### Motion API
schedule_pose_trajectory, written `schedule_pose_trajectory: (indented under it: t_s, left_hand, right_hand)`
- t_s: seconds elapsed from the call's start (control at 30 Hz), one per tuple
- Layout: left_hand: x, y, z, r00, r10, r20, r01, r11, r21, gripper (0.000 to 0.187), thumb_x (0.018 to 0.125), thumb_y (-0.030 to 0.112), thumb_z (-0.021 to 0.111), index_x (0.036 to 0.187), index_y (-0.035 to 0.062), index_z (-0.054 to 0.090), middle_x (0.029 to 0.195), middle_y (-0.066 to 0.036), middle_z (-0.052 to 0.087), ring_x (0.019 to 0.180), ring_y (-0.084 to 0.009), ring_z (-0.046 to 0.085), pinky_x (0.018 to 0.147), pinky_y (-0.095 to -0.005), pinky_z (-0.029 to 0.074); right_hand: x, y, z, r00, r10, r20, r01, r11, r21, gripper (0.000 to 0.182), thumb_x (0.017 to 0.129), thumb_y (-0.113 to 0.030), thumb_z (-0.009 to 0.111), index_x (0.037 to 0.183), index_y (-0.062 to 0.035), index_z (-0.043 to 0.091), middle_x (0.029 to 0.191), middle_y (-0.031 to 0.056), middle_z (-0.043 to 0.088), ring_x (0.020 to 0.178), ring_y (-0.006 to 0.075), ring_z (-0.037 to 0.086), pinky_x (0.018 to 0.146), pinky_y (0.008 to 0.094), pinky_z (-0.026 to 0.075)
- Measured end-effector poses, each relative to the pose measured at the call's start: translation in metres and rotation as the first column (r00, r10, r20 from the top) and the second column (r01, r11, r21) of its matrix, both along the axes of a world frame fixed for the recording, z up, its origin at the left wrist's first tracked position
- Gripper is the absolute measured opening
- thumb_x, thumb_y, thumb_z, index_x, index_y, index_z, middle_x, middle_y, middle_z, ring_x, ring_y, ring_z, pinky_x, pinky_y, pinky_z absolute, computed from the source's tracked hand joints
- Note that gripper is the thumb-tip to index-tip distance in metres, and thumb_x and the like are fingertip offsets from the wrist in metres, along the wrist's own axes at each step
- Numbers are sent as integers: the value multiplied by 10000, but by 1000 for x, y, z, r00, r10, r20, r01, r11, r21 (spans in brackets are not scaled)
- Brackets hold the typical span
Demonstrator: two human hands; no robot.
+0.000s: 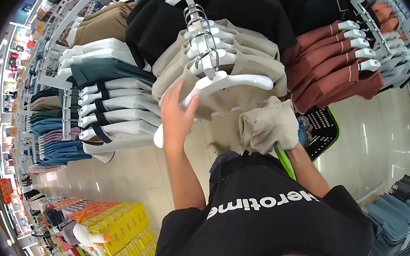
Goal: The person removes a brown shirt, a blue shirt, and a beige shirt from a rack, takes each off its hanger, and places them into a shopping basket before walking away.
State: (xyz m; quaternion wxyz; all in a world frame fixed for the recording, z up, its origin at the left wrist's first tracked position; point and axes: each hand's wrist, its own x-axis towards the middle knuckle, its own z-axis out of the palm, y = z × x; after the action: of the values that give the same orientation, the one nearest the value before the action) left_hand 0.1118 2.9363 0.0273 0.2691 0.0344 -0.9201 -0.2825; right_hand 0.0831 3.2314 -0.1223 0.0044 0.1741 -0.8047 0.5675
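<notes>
A bare white hanger (245, 81) hangs at the front end of the display arm, tilted down to the left. My left hand (177, 115) is closed around its left side, thumb and fingers on either side of it. Behind it, several beige shirts (252, 53) hang on white hangers. A bunched beige garment (268, 124) is draped over my right hand, whose fingers are hidden in the cloth. Below that hand, a green basket handle (285, 163) runs beside my forearm. The black basket (325, 123) with a green rim holds some blue-grey cloth.
White shirts (122, 104) hang to the left and rust-red shirts (333, 67) to the right. Black shirts (252, 10) hang farther back. Stacked yellow boxes (120, 229) and white goose plush toys (94, 239) stand at lower left. Folded grey-blue clothes (391, 213) lie at lower right.
</notes>
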Motion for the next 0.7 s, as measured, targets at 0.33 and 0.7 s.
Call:
schedule_pose_trajectory:
  t_s: [0.33, 0.7]
  left_hand:
    - [46, 57, -20, 994, -114, -6, 112, 963, 243, 283, 819, 113, 718, 1076, 13, 660, 1142, -152, 611, 982, -279, 626, 835, -370, 505]
    - [25, 103, -64, 985, -165, 42, 123, 861, 494, 140, 960, 127, 598, 961, -9, 634, 985, -98, 645, 832, -210, 607, 739, -310, 480]
  right_hand:
    - [-9, -16, 36, 897, 253, 362, -157, 949, -274, 226, 975, -133, 573, 1181, -44, 555, 1129, 35, 595, 1054, 151, 555, 911, 330, 473]
    - [6, -18, 14, 665, 500, 555, 122, 660, -741, 349, 946, -127, 632, 1274, -22, 575, 1219, 81, 639, 1079, 173, 630, 926, 324, 527]
